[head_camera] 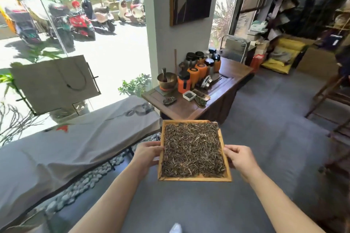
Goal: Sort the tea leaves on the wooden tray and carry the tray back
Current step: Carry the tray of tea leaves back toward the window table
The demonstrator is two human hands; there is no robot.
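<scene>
A square wooden tray (195, 178) hangs in the air in front of me, roughly level above the grey floor. Dry brown and pale tea leaves (192, 150) cover nearly its whole inside in an even layer. My left hand (148, 154) grips the tray's left rim, thumb over the edge. My right hand (239, 159) grips the right rim the same way, fingers curled under. Both forearms reach out from the bottom of the view.
A dark wooden table (191, 108) stands just beyond the tray, bearing orange jars (193, 75), a brass bowl (166, 80) and small dishes of tea. A long cloth-covered bench (66, 149) runs along the window on the left. Wooden chairs (329, 98) and stacked goods fill the right.
</scene>
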